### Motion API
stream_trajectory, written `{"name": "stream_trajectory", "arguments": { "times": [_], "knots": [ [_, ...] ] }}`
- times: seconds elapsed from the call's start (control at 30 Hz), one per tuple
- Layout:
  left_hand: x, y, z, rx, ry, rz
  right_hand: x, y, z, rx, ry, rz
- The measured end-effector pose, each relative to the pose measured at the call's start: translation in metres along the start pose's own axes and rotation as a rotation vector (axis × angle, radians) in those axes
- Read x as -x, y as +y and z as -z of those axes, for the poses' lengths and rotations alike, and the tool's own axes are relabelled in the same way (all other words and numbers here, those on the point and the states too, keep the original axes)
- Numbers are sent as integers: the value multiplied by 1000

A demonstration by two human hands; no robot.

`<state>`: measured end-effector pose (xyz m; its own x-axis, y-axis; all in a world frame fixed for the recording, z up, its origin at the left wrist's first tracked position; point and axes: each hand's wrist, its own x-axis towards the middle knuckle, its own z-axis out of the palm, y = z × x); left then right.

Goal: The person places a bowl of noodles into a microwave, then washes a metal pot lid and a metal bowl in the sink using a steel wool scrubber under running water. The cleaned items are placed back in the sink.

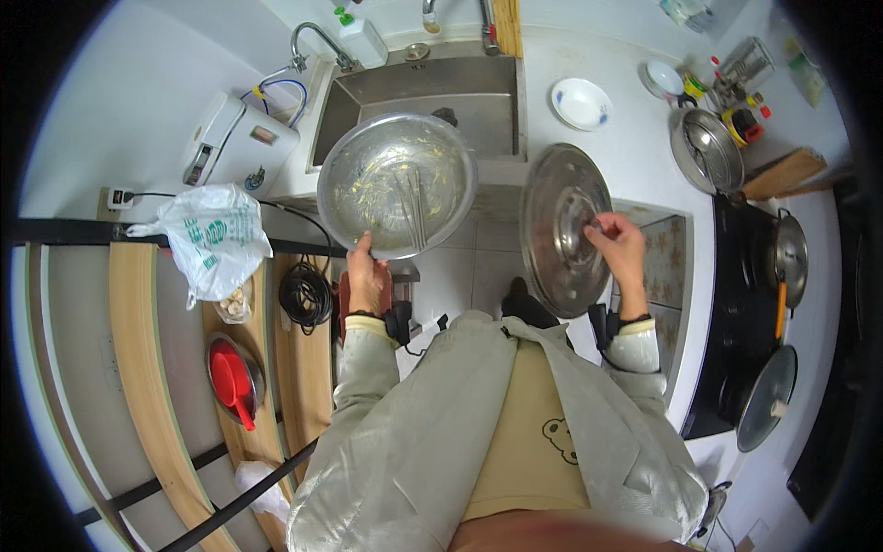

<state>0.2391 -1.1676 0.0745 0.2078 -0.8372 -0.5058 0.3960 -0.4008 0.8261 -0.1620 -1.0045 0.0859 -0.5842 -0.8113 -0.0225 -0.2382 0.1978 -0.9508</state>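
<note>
My left hand (366, 274) is closed on the near rim of a wide stainless steel basin (352, 184), which is tilted in front of the sink. Yellowish bits stick to the basin's inside, and a few thin chopsticks (410, 210) lie in it. To the right, a large round metal lid (549, 225) hangs tilted on edge. My right hand (620, 247) pinches its central knob. The basin and the lid are apart, with floor showing between them.
Behind the basin is the steel sink (515, 110) with a dark lump in it. A white bowl (581, 103) and a steel pot (706, 152) stand on the right counter, near a black stove (727, 350). Wooden shelves on the left hold a plastic bag (212, 235) and a red scoop (230, 373).
</note>
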Motion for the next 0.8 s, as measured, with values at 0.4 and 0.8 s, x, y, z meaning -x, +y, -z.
{"name": "stream_trajectory", "arguments": {
  "times": [0.4,0.8],
  "knots": [
    [-235,11,-54,-135,-64,151,-185,-71,-181,262,-167,-28],
    [-420,12,-73,-303,-133,338,-296,-43,-321,585,-150,-36]
  ]
}}
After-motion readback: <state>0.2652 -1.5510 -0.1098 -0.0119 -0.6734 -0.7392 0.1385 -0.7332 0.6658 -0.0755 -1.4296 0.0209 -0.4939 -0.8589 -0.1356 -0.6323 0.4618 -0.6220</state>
